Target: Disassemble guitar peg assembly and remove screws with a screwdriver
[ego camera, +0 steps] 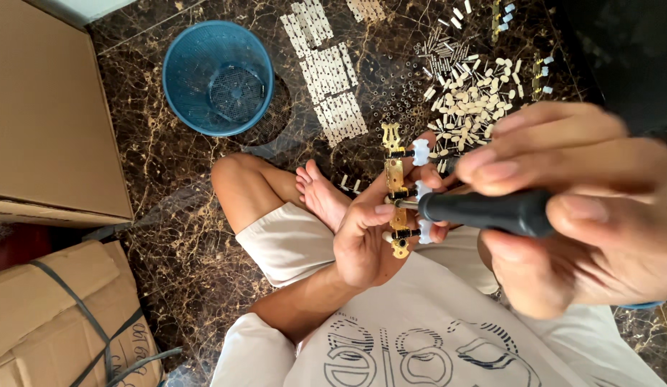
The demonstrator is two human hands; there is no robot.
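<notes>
Centre frame: left hand (365, 240) closed around a gold tuning-machine strip (396, 188) with white knobs, held upright for access — right hand (584, 215) wrapped on a black-handled screwdriver (484, 212), tip meeting the strip — loose white parts (469, 93) on the floor (183, 236) above.

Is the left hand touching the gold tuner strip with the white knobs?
Touching. The head view shows the left hand wrapped around the gold tuner strip, thumb and fingers pressed against its plate with no gap.

One blue basket (217, 77), two cardboard boxes (50, 115), one black-handled screwdriver (484, 212)
</notes>
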